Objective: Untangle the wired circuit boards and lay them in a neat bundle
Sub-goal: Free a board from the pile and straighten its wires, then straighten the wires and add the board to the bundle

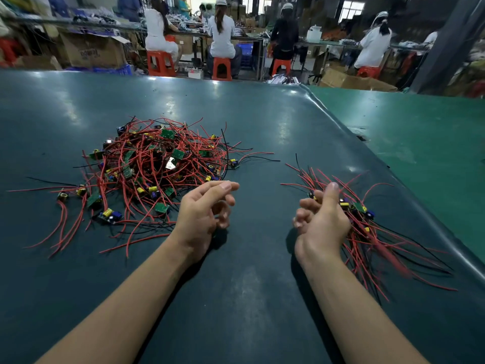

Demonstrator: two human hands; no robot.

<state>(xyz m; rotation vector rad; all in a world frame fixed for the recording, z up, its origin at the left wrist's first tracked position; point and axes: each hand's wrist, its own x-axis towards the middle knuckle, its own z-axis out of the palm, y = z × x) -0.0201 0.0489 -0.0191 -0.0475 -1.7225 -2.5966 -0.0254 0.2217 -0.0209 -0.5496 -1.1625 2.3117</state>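
Left hand (pixel 203 214) empty, fingers loosely curled. Right hand (pixel 321 219) beside sorted bundle of red-wired green boards (pixel 367 227); grip unclear. Risk: tangled red-wire pile (pixel 154 169) snags, dragging several boards along.

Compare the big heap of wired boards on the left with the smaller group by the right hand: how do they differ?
The tangled heap is much larger than the sorted bundle. The heap's wires cross in all directions; the bundle's wires run roughly one way, fanning out at both ends. No hand touches the heap, with the left hand empty beside it, while the right hand rests against the bundle. Both hold small green boards with red and black leads on the dark mat.
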